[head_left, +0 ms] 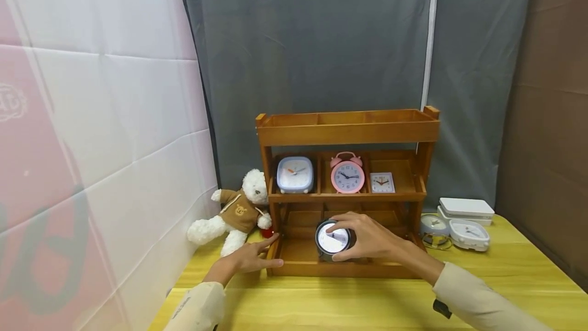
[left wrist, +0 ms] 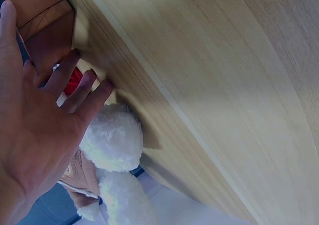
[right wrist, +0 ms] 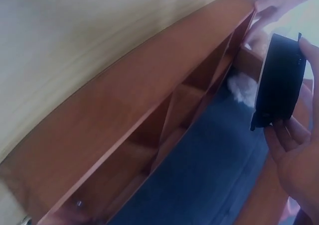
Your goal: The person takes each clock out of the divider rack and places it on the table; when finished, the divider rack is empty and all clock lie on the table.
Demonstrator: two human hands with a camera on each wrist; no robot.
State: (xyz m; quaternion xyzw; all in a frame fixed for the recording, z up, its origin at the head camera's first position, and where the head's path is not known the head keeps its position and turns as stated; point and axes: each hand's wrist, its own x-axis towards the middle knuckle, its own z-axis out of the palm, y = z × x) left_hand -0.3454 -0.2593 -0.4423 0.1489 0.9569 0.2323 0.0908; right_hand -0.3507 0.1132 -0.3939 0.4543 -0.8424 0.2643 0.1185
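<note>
A round black clock with a white face (head_left: 332, 239) is held at the lower tier of a brown wooden shelf (head_left: 349, 134). My right hand (head_left: 367, 236) grips it between thumb and fingers from the right side. In the right wrist view the black clock (right wrist: 281, 78) shows edge-on between the fingertips. At the shelf's lower left corner, my left hand (head_left: 250, 258) touches the side with fingers spread. The left wrist view shows that hand (left wrist: 45, 120) with straight fingers beside the plush bear (left wrist: 112, 140). On the middle tier stand a blue clock (head_left: 295, 174), a pink alarm clock (head_left: 347, 176) and a small white square clock (head_left: 382, 183).
A white plush bear in a brown hoodie (head_left: 241, 212) leans left of the shelf, beside a red object (head_left: 267, 232). To the right lie a white clock (head_left: 469, 234), a bluish clock (head_left: 434, 225), a gold-coloured item (head_left: 436, 241) and stacked white boxes (head_left: 466, 207). Curtains surround the yellow table (head_left: 349, 303).
</note>
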